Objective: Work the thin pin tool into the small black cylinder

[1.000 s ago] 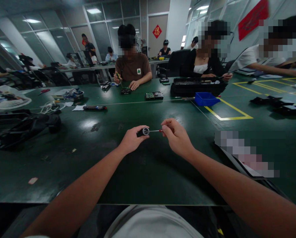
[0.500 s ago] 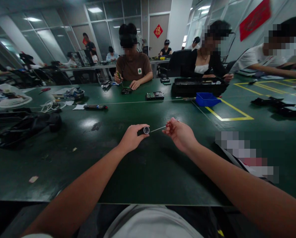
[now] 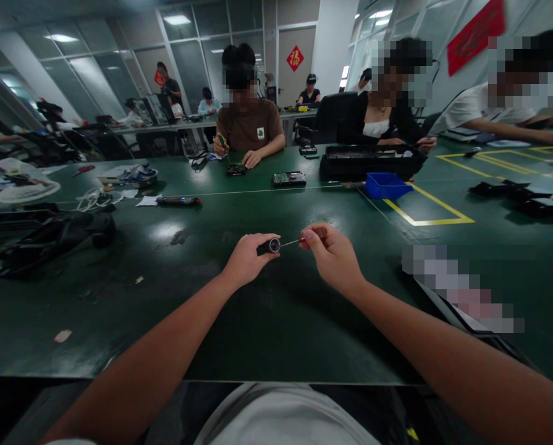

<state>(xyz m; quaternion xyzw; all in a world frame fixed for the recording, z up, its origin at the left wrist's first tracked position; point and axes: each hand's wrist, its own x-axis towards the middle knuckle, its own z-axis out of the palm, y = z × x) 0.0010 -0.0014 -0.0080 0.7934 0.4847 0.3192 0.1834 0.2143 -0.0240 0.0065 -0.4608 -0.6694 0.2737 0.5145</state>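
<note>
My left hand [image 3: 251, 256] is closed round a small black cylinder [image 3: 271, 246] with a pale ring at its round end, which faces me and slightly right. In my right hand [image 3: 329, 250] is a screwdriver [image 3: 291, 243] with a red collar and a thin metal shaft, its handle mostly hidden by my fingers. The shaft points left, and its tip is at the cylinder's right edge; whether it touches or enters I cannot tell. Both hands are above the green table [image 3: 276, 327].
Beyond my hands lie a hard drive [image 3: 289, 179], a blue bin [image 3: 386, 185] and a long black housing [image 3: 373, 162]. A dark tool [image 3: 178, 201] and black parts [image 3: 58, 238] are on the left. A co-worker [image 3: 249, 123] sits opposite, holding a tool.
My right hand has turned and its fingers have moved left along the screwdriver, so less shaft shows. The cylinder has tilted slightly in my left hand, showing more of its black side.
</note>
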